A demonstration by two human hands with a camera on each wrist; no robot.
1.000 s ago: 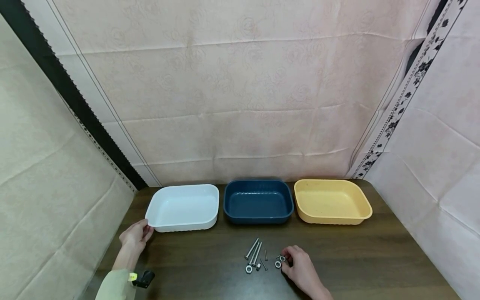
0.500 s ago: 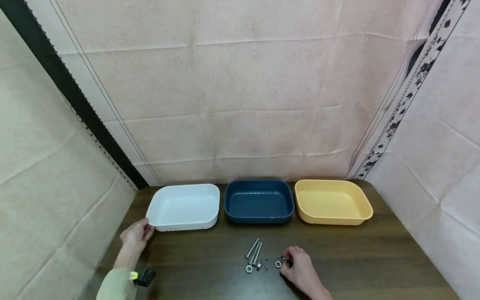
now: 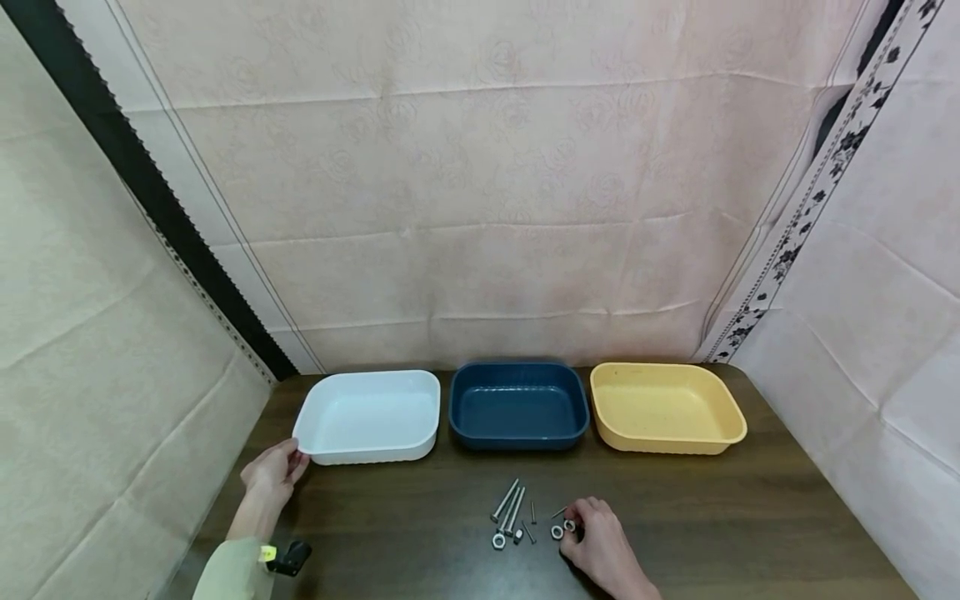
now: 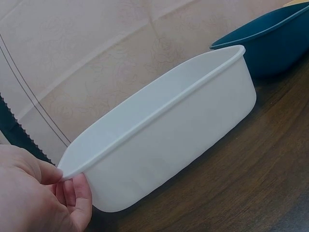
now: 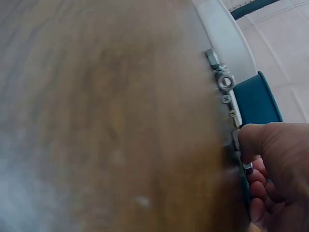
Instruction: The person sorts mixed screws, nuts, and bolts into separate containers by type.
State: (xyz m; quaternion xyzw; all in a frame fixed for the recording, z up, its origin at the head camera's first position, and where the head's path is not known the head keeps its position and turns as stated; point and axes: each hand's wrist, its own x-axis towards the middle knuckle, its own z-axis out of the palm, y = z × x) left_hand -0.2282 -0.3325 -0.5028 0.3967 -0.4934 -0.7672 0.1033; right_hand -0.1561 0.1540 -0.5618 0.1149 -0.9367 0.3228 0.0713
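My left hand point(image 3: 272, 477) pinches the near left corner of a white tray point(image 3: 367, 417); the left wrist view shows the thumb on its rim and curled fingers below. My right hand point(image 3: 603, 542) is low over the table with thumb and fingers curled about a small metal nut point(image 3: 569, 525). Beside those fingertips lie another nut point(image 3: 557, 532) and a small screw point(image 3: 558, 512). Further left is a group of long bolts point(image 3: 510, 510), a nut point(image 3: 498, 542), a short piece of hardware point(image 3: 518, 537) and small screws point(image 3: 529, 533). In the right wrist view the hand partly hides the hardware.
A dark blue tray point(image 3: 519, 443) stands right of the white one, and a yellow tray point(image 3: 667, 446) right of that. All stand along the back of the brown wooden table point(image 3: 420, 525). Cloth walls point(image 3: 480, 208) close in the back and both sides.
The right hand's fingers shift slightly at the nut, turning it and drawing it a little away from the small screw. The left hand stays on the white tray.
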